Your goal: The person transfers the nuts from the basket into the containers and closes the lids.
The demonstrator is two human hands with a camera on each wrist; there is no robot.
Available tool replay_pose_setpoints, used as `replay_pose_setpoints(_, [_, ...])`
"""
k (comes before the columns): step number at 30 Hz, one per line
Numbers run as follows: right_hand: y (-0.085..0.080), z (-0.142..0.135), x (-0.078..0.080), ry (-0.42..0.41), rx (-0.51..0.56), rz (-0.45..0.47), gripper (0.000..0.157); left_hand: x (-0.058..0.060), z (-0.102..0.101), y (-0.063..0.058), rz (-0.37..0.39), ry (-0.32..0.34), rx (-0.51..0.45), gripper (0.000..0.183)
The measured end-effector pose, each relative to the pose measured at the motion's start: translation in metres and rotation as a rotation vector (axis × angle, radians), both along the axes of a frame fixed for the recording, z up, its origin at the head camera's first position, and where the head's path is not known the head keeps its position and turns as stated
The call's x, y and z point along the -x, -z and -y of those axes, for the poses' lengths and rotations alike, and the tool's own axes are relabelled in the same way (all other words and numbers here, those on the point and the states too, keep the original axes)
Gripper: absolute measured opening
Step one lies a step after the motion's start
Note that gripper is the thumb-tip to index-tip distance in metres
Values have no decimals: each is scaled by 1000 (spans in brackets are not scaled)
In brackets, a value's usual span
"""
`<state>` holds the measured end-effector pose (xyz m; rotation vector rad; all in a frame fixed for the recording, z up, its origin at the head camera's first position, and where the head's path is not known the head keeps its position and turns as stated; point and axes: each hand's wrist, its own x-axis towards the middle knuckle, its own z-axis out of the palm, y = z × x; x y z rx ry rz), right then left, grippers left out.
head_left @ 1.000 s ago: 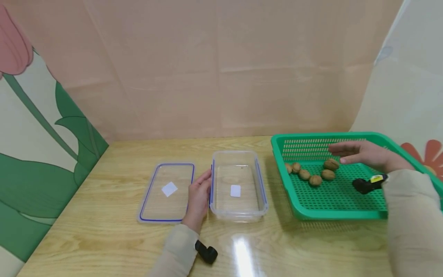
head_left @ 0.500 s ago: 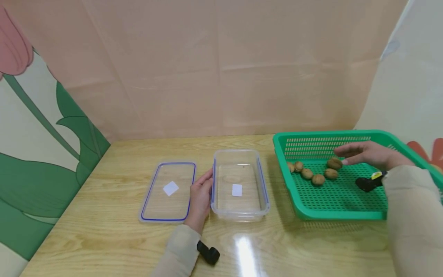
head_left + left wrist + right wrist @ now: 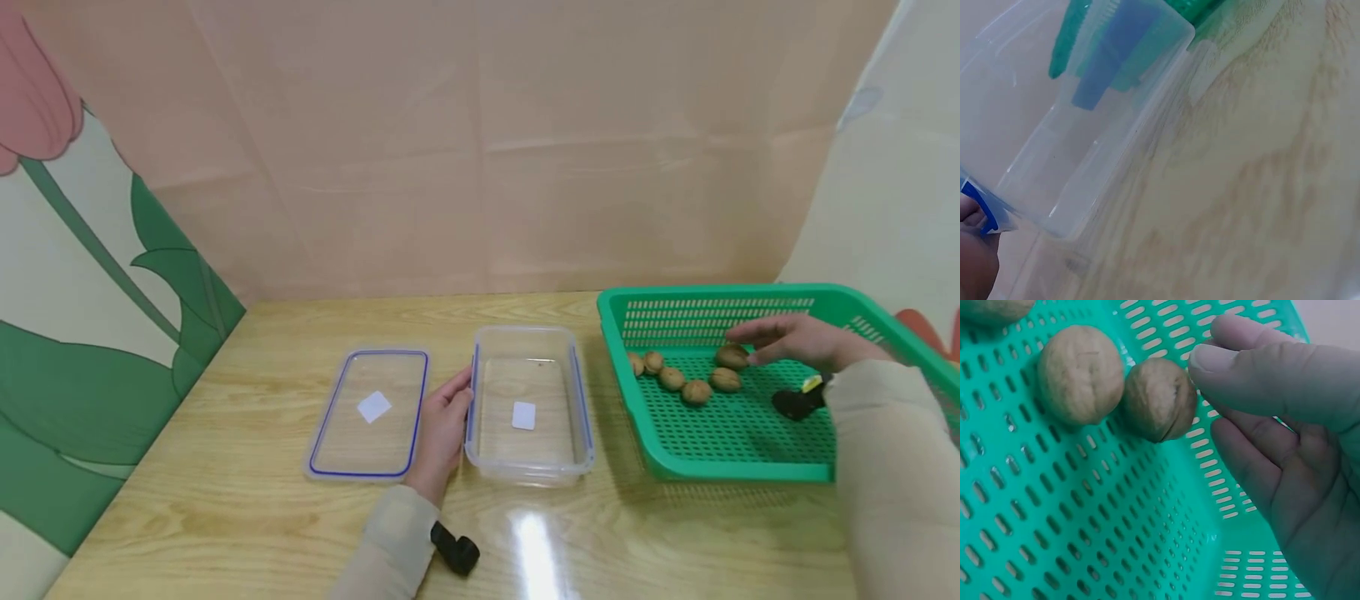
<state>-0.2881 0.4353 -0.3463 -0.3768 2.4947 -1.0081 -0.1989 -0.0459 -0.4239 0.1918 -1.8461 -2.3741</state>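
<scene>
A clear plastic food container with blue edging stands uncovered mid-table, a small white label inside it. My left hand lies along its left side, fingers reaching forward against the wall; the left wrist view shows the clear wall and a blue latch beside the fingers. My right hand is inside the green basket, around the rearmost walnut. In the right wrist view the thumb comes right at this walnut, with the fingers spread apart from it.
Other walnuts, several in all, lie in a curved row on the basket's left half. The blue-edged container lid with a white label lies flat left of my left hand. Behind the table hangs a pinkish sheet.
My right hand has lowered toward the rearmost walnut, its thumb now right at it. The left hand stays against the container. The whole head view has shifted slightly.
</scene>
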Motion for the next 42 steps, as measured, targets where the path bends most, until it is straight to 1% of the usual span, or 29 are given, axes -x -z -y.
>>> replay_pose_setpoints(5, [2,5,2,-13,-72,11,58,1,-3,-3,43,-58,43,36])
replay_pose_setpoints(7, [2,7,3,-18,-80,19,61,1,-5,-4,53,-82,53,36])
replay_pose_setpoints(11, [2,8,6,-20,-90,26,64,0,-6,-5,52,-118,67,35])
replay_pose_setpoints(14, [3,8,9,-21,-97,33,64,0,-6,-6,54,-132,75,35])
replay_pose_setpoints(21, [7,10,14,-44,-88,100,63,-2,-6,-6,55,-129,69,34])
replay_pose_setpoints(24, [10,11,16,-61,-109,87,63,-3,-6,-6,43,-129,59,34])
replay_pose_setpoints(28, [12,13,16,-84,-137,54,62,-3,-6,-4,42,-114,36,32])
replay_pose_setpoints(32, [12,16,15,-80,-156,43,62,-3,-6,-4,28,-94,24,32])
replay_pose_setpoints(35, [13,16,15,-77,-165,35,62,-2,-5,-3,4,-95,39,32])
replay_pose_setpoints(42, [17,12,14,-89,-196,20,63,-1,-6,0,4,-96,86,32])
